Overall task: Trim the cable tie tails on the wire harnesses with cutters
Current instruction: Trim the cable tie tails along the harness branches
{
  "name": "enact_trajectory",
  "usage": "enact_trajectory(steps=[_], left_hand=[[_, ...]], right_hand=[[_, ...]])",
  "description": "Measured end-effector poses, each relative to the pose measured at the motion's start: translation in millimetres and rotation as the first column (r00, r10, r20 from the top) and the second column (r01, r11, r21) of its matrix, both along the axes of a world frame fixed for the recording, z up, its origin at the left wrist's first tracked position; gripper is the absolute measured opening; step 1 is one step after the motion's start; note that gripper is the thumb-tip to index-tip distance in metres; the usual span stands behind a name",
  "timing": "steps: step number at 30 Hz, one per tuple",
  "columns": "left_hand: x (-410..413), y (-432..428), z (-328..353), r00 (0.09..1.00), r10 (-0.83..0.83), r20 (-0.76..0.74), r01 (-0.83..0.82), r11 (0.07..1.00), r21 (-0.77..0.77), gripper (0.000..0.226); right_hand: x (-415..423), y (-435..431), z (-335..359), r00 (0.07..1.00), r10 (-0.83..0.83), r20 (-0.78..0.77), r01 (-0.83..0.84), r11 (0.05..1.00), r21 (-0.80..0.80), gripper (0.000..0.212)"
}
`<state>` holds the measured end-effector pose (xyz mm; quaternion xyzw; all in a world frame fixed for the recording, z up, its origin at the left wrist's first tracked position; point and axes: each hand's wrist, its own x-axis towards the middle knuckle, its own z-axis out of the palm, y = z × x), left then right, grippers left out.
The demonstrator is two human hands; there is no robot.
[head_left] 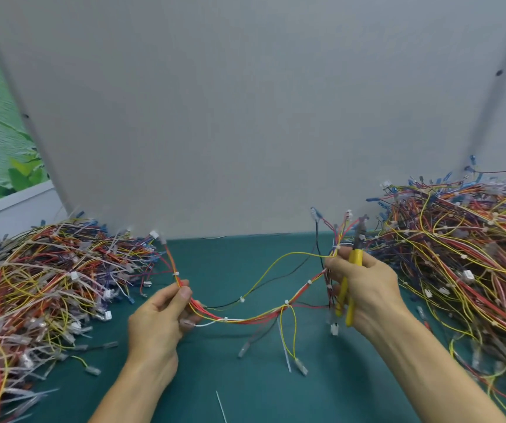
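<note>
At the left edge of the green tabletop (245, 380) lies a left heap (47, 285) of wire harnesses, red, yellow and white strands so tangled that single ones cannot be told apart; its near side runs out of view. Beside it, the left hand (154, 322) has its grip closed on one harness (258, 318), thumb and forefinger pinching the red and yellow bundle, the other fingers curled beneath and partly hidden. That harness sags between the two hands above the tabletop, with small white ties along it and branch wires hanging down. One long cable tie tail (284, 346) hangs from a tie near the middle, blurred. A loose white strip (221, 406) lies on the tabletop near the lower edge, cut off by the frame.

The right hand (367, 288) grips the yellow-handled cutters (356, 257) together with the harness's far end; the blades point up and are too blurred to make out, and the palm hides much of the handles. Past it a right heap (459, 254) of harnesses spreads off the right edge. A grey panel (245, 117) stands behind.
</note>
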<state>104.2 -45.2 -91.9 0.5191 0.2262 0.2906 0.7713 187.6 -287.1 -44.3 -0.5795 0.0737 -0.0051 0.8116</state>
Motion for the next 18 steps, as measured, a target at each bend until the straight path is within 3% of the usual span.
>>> enact_trajectory(steps=[7,18], left_hand=[[-1,-1,2,1.000,-0.011,0.003,0.011,1.000,-0.011,0.010],[2,-3,-8,0.989,-0.071,-0.126,0.085,0.991,0.103,0.010]], right_hand=[[2,-1,3,0.998,-0.027,-0.056,0.035,0.991,0.133,0.023],[-2,2,7,0.995,-0.059,0.079,0.059,0.998,0.002,0.022]])
